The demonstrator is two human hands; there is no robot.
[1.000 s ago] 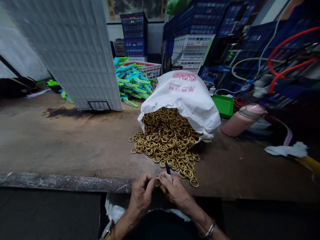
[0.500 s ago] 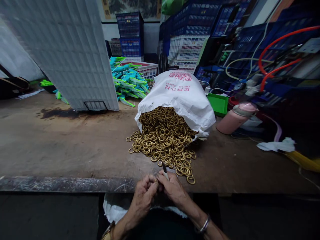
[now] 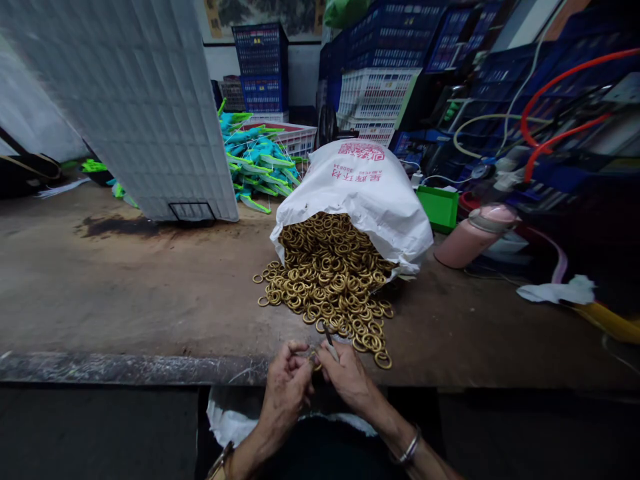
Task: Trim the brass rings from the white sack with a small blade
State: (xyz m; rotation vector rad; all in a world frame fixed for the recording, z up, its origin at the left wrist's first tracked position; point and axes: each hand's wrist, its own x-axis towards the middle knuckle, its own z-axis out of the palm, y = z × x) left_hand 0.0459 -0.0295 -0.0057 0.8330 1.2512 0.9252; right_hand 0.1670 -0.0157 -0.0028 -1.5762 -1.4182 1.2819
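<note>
My left hand is at the table's front edge, thumb and fingers curled at a gold-coloured ring between both hands; the fingers partly hide it. My right hand is closed on a small knife, its dark narrow tip pointing up and away from me. The right thumb sits close against the ring. Just beyond my hands, a heap of gold-coloured rings spills from the mouth of a white woven sack lying on its side.
A tall pale ribbed panel stands on the wooden table at left. Behind are blue-green items and stacked crates. On the right are a green tray, a pink bottle and orange hoses. White plastic hangs below the edge.
My left fingers have loosened and spread a little from their pinch, and the ring between my hands shows more. The right hand keeps the knife nearly in place. The heap looks the same.
</note>
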